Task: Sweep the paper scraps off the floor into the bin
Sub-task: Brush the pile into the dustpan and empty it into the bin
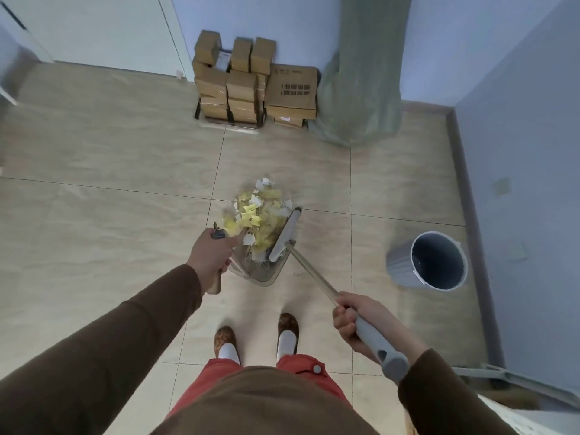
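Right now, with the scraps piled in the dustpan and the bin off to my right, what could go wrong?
1. The yellow and white paper scraps are heaped high in the clear plastic dustpan; tilting it on the way could spill them.
2. The grey round bin stands apart by the wall, so the load must travel sideways; loose pieces may flutter off.
3. The left hand alone carries the dustpan while the right hand holds the grey-handled broom, so a wobble is likely.

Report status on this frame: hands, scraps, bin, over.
Left hand grips dustpan handle; right hand grips broom handle. Paper scraps piled in dustpan, broom head against them. Bin to the right, floor path open.
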